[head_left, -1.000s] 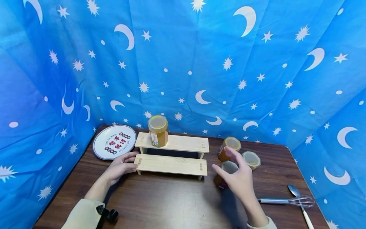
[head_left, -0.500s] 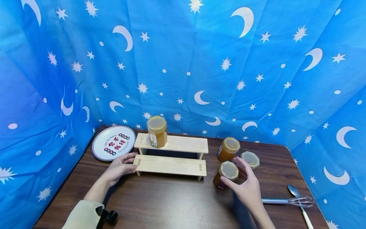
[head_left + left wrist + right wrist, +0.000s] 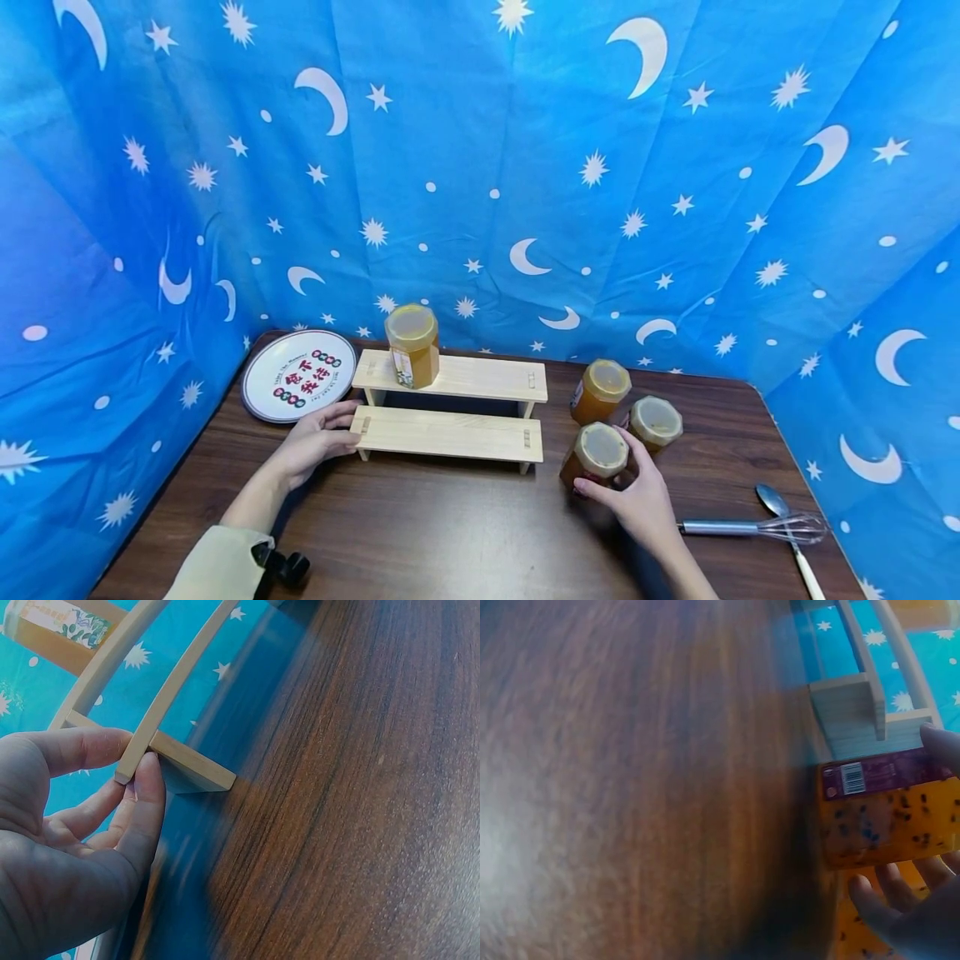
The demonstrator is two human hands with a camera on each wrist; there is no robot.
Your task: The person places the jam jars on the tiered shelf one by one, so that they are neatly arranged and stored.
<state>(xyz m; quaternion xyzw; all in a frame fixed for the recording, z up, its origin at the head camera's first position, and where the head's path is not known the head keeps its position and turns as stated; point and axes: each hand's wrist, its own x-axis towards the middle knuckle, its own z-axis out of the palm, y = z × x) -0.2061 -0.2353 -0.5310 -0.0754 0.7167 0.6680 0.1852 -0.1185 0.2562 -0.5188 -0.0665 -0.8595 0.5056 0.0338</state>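
Observation:
My left hand (image 3: 318,442) pinches the left end of the lower step of a pale two-step wooden rack (image 3: 450,433); the thumb and fingers meet on the board (image 3: 176,694) in the left wrist view. My right hand (image 3: 641,500) is around a jar (image 3: 602,448), thumb at its front and fingers on its far right side. That jar stands upright to the right of the rack. Orange contents with dark seeds and a purple barcode label (image 3: 889,776) show in the right wrist view. Another jar (image 3: 414,350), amber with a yellow lid, stands on the upper step.
Two more lidded jars, an amber one (image 3: 600,392) and a pale-lidded one (image 3: 657,421), stand close behind the right hand. A whisk (image 3: 750,527) crosses a spoon (image 3: 797,546) at right. A white plate (image 3: 300,375) lies back left. Blue cloth (image 3: 480,167) surrounds the table.
My right hand has come down from above and in front of the jar to close around its side. The left hand stays at the rack's end.

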